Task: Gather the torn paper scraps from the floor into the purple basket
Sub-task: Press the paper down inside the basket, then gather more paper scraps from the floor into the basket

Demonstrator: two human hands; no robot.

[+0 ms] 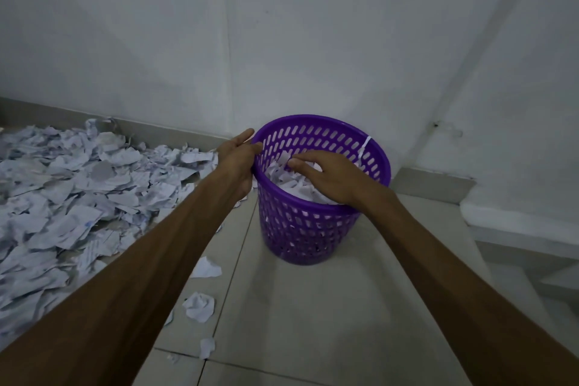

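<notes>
A thick spread of torn paper scraps (72,197) covers the tiled floor (313,307) from nine o'clock up toward ten, reaching the wall's base. A few loose scraps (199,306) lie apart near six o'clock. The left hand (239,160) grips the purple basket (308,229) at its left rim, thumb outside, fingers curled over the edge. The basket stands upright just right of centre, in the corner of the white wall (282,41), already holding paper. At about two o'clock from centre, the right hand (326,174) lies palm down, fingers spread and released, on the scraps inside.
</notes>
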